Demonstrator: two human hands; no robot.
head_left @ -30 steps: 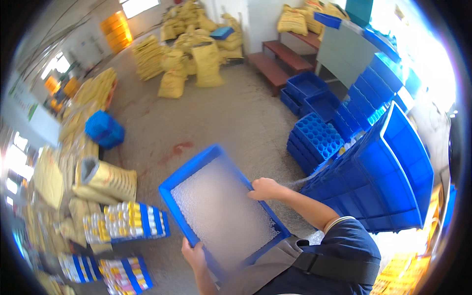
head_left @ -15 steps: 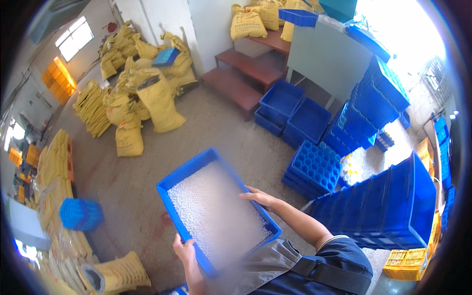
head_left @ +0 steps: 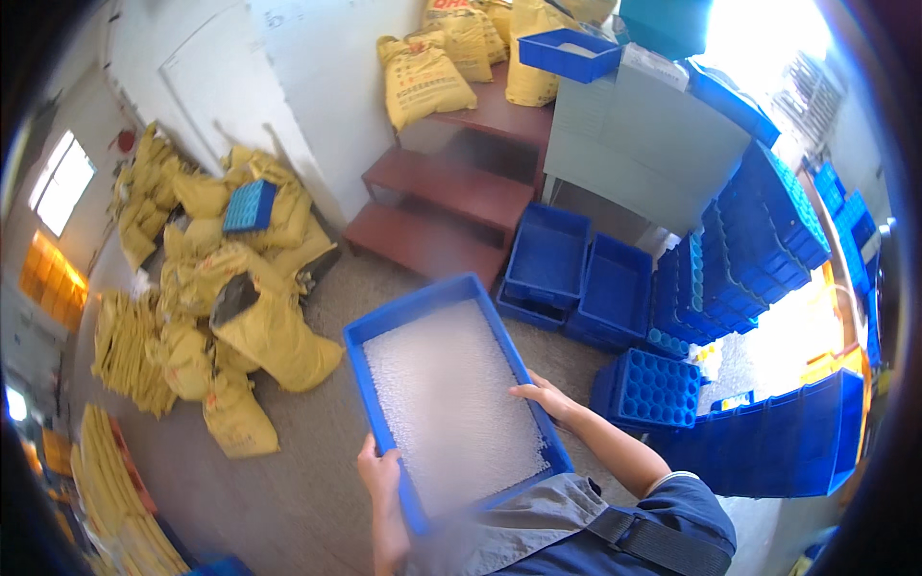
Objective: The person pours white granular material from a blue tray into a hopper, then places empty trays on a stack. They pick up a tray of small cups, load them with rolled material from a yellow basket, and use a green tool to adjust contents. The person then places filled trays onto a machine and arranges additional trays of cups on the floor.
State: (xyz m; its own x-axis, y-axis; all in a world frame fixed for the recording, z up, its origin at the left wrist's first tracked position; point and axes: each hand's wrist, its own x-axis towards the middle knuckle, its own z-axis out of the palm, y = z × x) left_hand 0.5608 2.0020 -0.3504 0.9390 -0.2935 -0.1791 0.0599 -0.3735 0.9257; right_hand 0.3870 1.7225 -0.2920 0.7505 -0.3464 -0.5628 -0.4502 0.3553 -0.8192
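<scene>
A blue rectangular plastic tub (head_left: 357,338) is carried in front of me, its near end against my grey apron. Small white pellets (head_left: 451,384) cover its bottom; a hazy blur over the middle hides some detail. On the tub's left wall my left hand (head_left: 379,468) is closed, thumb over the rim. My right hand (head_left: 549,397) grips the opposite long wall, with its fingers reaching over the rim toward the pellets.
Dark red steps (head_left: 432,240) rise ahead to a platform with yellow sacks (head_left: 423,82). Empty blue tubs (head_left: 549,252) and stacked blue crates (head_left: 658,389) stand right of them. More yellow sacks (head_left: 274,331) are heaped at left. A pale grey panel (head_left: 634,144) stands beyond.
My view has turned and come nearer to the red steps and the tubs beside them. Both hands still hold the tub of pellets, now pointing more toward the steps.
</scene>
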